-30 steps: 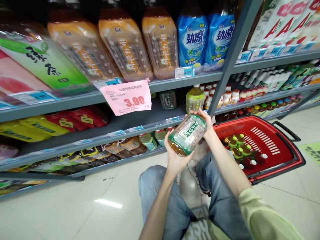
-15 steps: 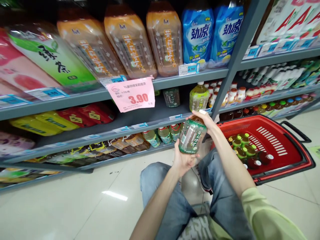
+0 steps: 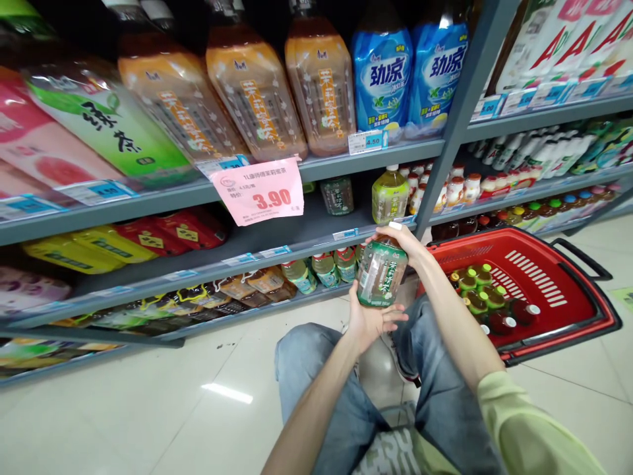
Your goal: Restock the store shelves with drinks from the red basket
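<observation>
A bottled tea (image 3: pixel 382 274) with a green label and brown liquid is tilted in front of the low shelf. My right hand (image 3: pixel 403 241) is closed round its top, by the white cap. Under its base, my left hand (image 3: pixel 368 323) has its fingers stretched out and apart, with the thumb by the bottle's lower left side. Whether the left palm bears any weight cannot be seen. Just behind, a yellow-green bottle (image 3: pixel 390 196) and a similar dark green bottle (image 3: pixel 337 196) stand on the middle shelf.
A red shopping basket (image 3: pixel 588 297) with several bottles lies at my right on the tiled floor. Large tea bottles (image 3: pixel 321 92) line the upper shelf. A pink price sign (image 3: pixel 260 190) hangs from its edge. A shelf upright (image 3: pixel 457 119) rises right of my hands.
The fingers of my left hand have spread further under the bottle. The bottle has shifted slightly, still in my right hand. The view has moved a little.
</observation>
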Demonstrator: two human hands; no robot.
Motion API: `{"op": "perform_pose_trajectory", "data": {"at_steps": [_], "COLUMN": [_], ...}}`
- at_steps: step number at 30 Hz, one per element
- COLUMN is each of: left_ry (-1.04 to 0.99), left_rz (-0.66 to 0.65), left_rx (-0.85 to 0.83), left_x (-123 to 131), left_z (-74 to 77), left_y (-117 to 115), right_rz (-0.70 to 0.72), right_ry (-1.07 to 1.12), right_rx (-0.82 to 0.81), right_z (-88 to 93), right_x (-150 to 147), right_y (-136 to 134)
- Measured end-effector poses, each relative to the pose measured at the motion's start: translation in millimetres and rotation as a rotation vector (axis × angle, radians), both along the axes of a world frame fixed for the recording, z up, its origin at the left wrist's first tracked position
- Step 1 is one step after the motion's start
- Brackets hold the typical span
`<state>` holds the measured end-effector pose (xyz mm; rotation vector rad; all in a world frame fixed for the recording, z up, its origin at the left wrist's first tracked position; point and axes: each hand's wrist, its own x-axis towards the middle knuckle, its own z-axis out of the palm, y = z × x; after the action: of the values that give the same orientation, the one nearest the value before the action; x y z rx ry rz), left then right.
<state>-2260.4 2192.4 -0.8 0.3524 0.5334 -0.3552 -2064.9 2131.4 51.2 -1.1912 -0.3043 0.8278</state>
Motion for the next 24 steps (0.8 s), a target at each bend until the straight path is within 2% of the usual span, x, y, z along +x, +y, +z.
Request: {"op": "perform_pose_trajectory", "data": {"at_steps": [4, 8, 12, 16, 18, 20, 24], "left_ry": [0.005, -0.034, -0.101, -0.063, -0.059, -0.064, -0.077], "left_rz": [0.061, 0.176, 0.334, 0.559, 0.63, 0.647, 0.661], "left_rx": [0.147, 0.409, 0.786, 1.317, 1.549, 1.673, 1.791], "left_x": [2, 3, 1, -2, -3, -4, -6], "left_z": [-1.6, -8.6, -12.8, -16.4, -19.8, -23.5, -27.0], "left_y": [-4, -11, -12, -4, 1, 4, 11], "right_rz": [-0.059, -0.12, -0.066, -0.044, -0.034, -0.06, -0.191], "right_ry": [-0.093, -0.144, -0.088, 0.04, 0.117, 0.163, 0.266], "right_rx": [-0.064, -0.169, -0.08, -0.095, -0.096, -0.081, -0.025], "right_z": [-5.2, -9.2, -1.5, 6.9, 6.9, 4.7, -1.3], "right_x": [0, -2, -9, -15, -17, -20, -24], "right_y": [3, 8, 9, 6, 7, 10, 21]}}
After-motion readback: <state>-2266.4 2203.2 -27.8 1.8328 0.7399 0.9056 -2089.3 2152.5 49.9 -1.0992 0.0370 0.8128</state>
